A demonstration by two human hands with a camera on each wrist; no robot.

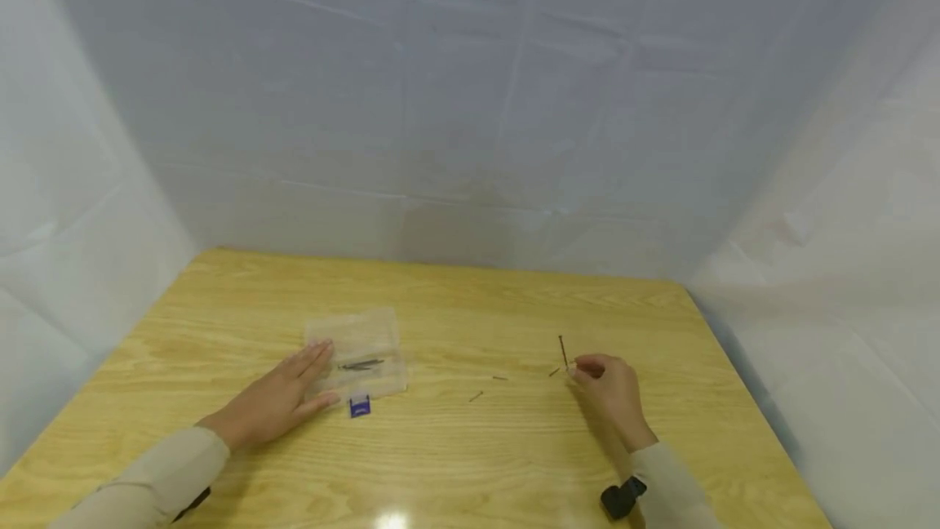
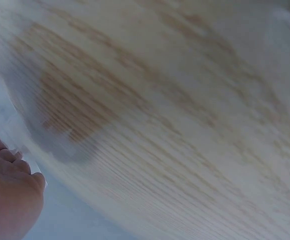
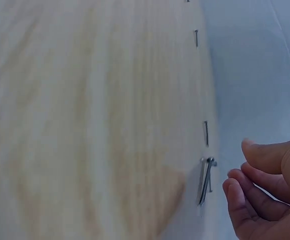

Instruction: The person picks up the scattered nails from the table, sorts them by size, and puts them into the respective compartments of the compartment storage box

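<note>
My left hand (image 1: 282, 398) lies with straight fingers on a clear plastic bag (image 1: 367, 325). Several dark nails (image 1: 361, 365) show inside the bag, and a small blue-purple label (image 1: 360, 406) is at its near edge. On the right, my right hand (image 1: 611, 394) is beside a long nail (image 1: 563, 351) and a short nail (image 1: 554, 372) on the table. In the right wrist view, thumb and fingers (image 3: 267, 187) stand apart with nothing between them, close to the long nail (image 3: 205, 182). The left wrist view shows my left hand (image 2: 10, 195) only at its edge.
Two more short nails, one nearer (image 1: 476, 396) and one farther (image 1: 499, 378), lie between the hands on the wooden table (image 1: 441, 464). White sheeting (image 1: 470, 104) hangs behind the table and on both sides. A black device (image 1: 622, 498) is strapped at the right wrist.
</note>
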